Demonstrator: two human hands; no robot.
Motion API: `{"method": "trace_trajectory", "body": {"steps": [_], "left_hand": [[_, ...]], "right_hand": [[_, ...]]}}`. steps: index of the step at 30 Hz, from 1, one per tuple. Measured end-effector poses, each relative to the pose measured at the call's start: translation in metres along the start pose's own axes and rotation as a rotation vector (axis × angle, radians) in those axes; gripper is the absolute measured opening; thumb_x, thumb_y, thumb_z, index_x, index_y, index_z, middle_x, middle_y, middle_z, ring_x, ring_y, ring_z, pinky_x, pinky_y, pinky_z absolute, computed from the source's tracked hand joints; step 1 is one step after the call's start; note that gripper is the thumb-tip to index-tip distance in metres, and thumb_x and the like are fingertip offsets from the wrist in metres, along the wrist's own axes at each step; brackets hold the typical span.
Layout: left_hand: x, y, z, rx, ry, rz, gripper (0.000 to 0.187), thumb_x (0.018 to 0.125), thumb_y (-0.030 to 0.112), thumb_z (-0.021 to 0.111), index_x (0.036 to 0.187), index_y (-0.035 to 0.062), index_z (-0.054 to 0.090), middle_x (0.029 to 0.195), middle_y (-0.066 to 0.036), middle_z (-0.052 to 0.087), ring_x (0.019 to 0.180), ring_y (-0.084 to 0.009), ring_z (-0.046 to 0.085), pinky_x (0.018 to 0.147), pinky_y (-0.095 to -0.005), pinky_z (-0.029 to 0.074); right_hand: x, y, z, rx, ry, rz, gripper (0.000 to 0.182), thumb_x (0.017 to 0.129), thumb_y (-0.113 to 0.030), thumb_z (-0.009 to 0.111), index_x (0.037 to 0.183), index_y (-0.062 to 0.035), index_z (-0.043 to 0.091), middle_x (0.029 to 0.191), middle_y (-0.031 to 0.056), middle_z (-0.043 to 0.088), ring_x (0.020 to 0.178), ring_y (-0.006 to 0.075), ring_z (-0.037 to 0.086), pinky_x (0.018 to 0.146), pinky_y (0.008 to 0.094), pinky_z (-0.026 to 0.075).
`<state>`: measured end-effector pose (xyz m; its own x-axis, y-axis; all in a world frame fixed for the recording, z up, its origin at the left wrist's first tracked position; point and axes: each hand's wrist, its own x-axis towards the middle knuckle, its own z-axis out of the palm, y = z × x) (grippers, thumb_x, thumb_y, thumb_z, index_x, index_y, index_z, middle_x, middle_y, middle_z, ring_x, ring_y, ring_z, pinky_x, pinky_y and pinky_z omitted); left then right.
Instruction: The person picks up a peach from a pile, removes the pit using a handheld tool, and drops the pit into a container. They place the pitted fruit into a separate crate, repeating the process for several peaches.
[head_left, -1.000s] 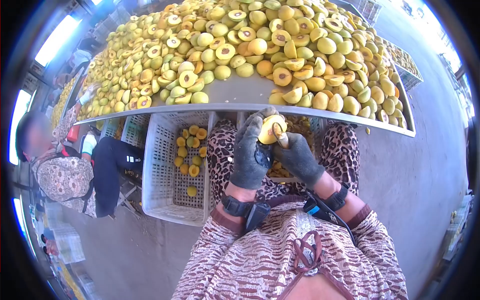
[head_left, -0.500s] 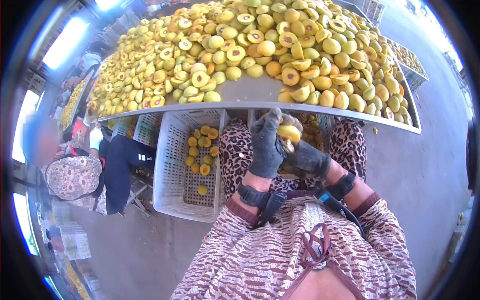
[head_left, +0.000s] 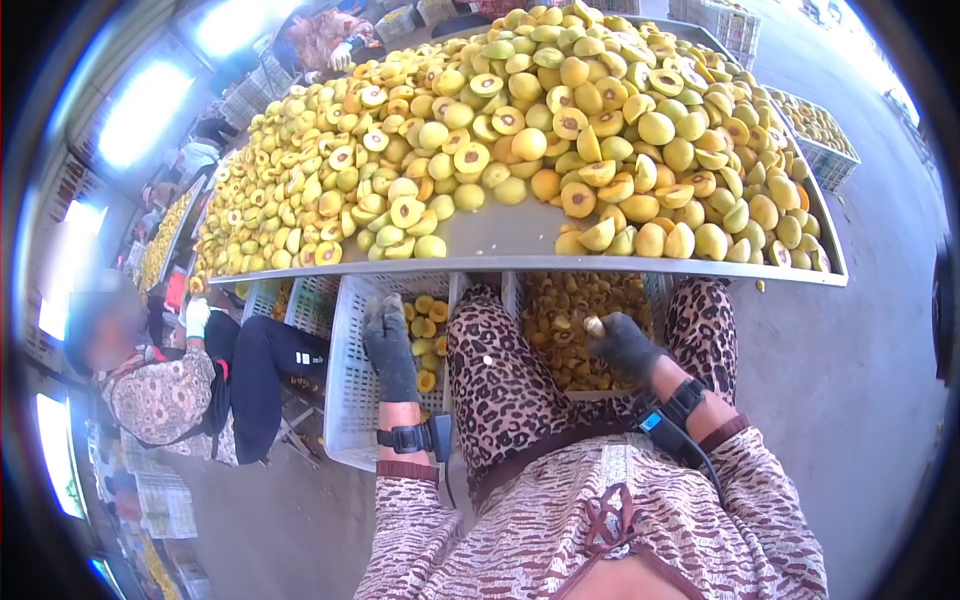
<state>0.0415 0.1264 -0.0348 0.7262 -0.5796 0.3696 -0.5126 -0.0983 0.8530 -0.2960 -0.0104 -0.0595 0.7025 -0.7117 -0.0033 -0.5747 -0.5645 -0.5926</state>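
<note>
My left hand (head_left: 389, 345), in a dark grey glove, hangs over the white plastic crate (head_left: 345, 370) with its fingers stretched out; no fruit shows in it. Beneath and beside that hand lie several yellow apricot halves (head_left: 427, 330) in the crate. My right hand (head_left: 625, 350), gloved too, is closed around a small tool (head_left: 594, 326), of which only a pale, rounded end sticks out past the fingers. Below this hand, between my knees, stands a crate of brownish-yellow pits and scraps (head_left: 560, 345).
A metal table (head_left: 500, 235) in front bears a big heap of halved apricots (head_left: 460, 130), and its raised front edge runs above both crates. A seated person (head_left: 165, 395) works at the left; another person (head_left: 325, 40) is across the table. More filled crates (head_left: 815, 125) stand at the right.
My hands have parted: the left has moved left over the white crate, without the apricot piece held before. My right hand has shifted slightly right and down. The view has tilted up.
</note>
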Motion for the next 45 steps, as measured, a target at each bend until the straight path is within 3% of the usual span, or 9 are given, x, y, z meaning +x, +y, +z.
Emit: {"method": "trace_trajectory", "body": {"steps": [2, 11, 13, 18, 25, 31, 35, 38, 45], "left_hand": [[0.002, 0.009, 0.02, 0.121, -0.018, 0.134, 0.039, 0.094, 0.032, 0.059, 0.107, -0.0022, 0.07, 0.112, -0.019, 0.067, 0.111, -0.033, 0.059, 0.099, -0.0412, 0.044], [0.021, 0.098, 0.152, 0.668, -0.442, 0.065, 0.062, 0.084, 0.049, 0.07, 0.118, -0.0017, 0.064, 0.117, -0.023, 0.065, 0.108, -0.0378, 0.062, 0.098, -0.0443, 0.045], [0.004, 0.124, 0.154, 0.768, -0.555, 0.374, 0.059, 0.084, 0.048, 0.07, 0.117, -0.0011, 0.065, 0.113, -0.024, 0.066, 0.104, -0.0394, 0.063, 0.094, -0.0452, 0.047], [0.0, 0.139, 0.208, 0.23, -0.562, 0.524, 0.048, 0.087, 0.041, 0.069, 0.113, 0.0009, 0.066, 0.101, -0.022, 0.068, 0.096, -0.0402, 0.065, 0.085, -0.046, 0.051], [0.021, 0.147, 0.196, -0.216, -0.877, -0.164, 0.034, 0.086, 0.016, 0.068, 0.112, -0.0055, 0.065, 0.096, -0.005, 0.068, 0.079, -0.0127, 0.064, 0.072, -0.0252, 0.053], [-0.043, 0.155, 0.138, 0.018, -0.837, 0.594, 0.057, 0.077, 0.024, 0.077, 0.125, 0.0007, 0.057, 0.126, -0.018, 0.059, 0.12, -0.0308, 0.057, 0.103, -0.0375, 0.044], [-0.086, 0.161, 0.118, -0.47, -0.657, -0.127, 0.052, 0.097, 0.032, 0.06, 0.132, -0.0051, 0.052, 0.135, -0.014, 0.056, 0.126, -0.0215, 0.051, 0.108, -0.0368, 0.038], [-0.093, 0.131, 0.101, -0.38, -0.767, -0.156, 0.043, 0.105, 0.026, 0.043, 0.13, -0.0078, 0.053, 0.13, -0.013, 0.058, 0.123, -0.0192, 0.053, 0.107, -0.0338, 0.039], [-0.089, 0.124, 0.118, -0.761, -0.607, -0.415, 0.038, 0.106, 0.022, 0.041, 0.127, -0.0056, 0.055, 0.122, -0.013, 0.062, 0.114, -0.0181, 0.059, 0.101, -0.0315, 0.047]], "right_hand": [[0.004, -0.008, -0.002, 0.998, -0.216, 0.29, 0.01, 0.079, -0.012, 0.067, 0.077, -0.0021, 0.066, 0.064, 0.0025, 0.061, 0.061, 0.0103, 0.052, 0.058, 0.0325, 0.044], [0.018, 0.034, 0.019, 1.122, -0.183, 0.236, 0.01, 0.075, -0.011, 0.066, 0.071, -0.0033, 0.063, 0.062, -0.0029, 0.053, 0.058, 0.0074, 0.046, 0.053, 0.0275, 0.038], [0.023, 0.034, 0.013, 1.159, -0.188, 0.238, 0.009, 0.075, -0.011, 0.066, 0.071, -0.0033, 0.064, 0.062, -0.0024, 0.054, 0.058, 0.0074, 0.046, 0.054, 0.0277, 0.038], [0.023, 0.013, -0.009, 1.212, -0.176, 0.268, 0.009, 0.076, -0.011, 0.067, 0.072, -0.0032, 0.064, 0.06, -0.0013, 0.054, 0.054, 0.0072, 0.047, 0.05, 0.0262, 0.038], [0.013, 0.012, -0.032, 1.465, -0.088, 0.284, 0.022, 0.086, -0.022, 0.066, 0.08, -0.002, 0.062, 0.056, 0.0004, 0.053, 0.038, 0.0104, 0.045, 0.035, 0.0235, 0.035], [0.007, 0.009, -0.031, 1.945, -0.071, 0.142, 0.028, 0.09, -0.028, 0.064, 0.098, -0.0007, 0.061, 0.063, 0.004, 0.059, 0.037, 0.0101, 0.045, 0.035, 0.0225, 0.037], [0.004, -0.006, -0.049, 1.684, -0.23, 0.218, 0.026, 0.088, -0.021, 0.069, 0.1, 0.001, 0.065, 0.076, 0.0053, 0.065, 0.052, 0.0096, 0.056, 0.046, 0.0214, 0.046], [0.01, -0.01, -0.028, 1.435, -0.083, -0.01, 0.02, 0.084, -0.011, 0.073, 0.101, -0.0003, 0.069, 0.087, 0.0023, 0.067, 0.085, 0.0086, 0.062, 0.079, 0.0264, 0.052], [0.009, 0.004, -0.017, 1.407, 0.005, -0.003, 0.012, 0.085, -0.008, 0.068, 0.095, -0.0012, 0.066, 0.083, -0.0009, 0.064, 0.077, 0.0068, 0.058, 0.067, 0.0246, 0.049]]}}
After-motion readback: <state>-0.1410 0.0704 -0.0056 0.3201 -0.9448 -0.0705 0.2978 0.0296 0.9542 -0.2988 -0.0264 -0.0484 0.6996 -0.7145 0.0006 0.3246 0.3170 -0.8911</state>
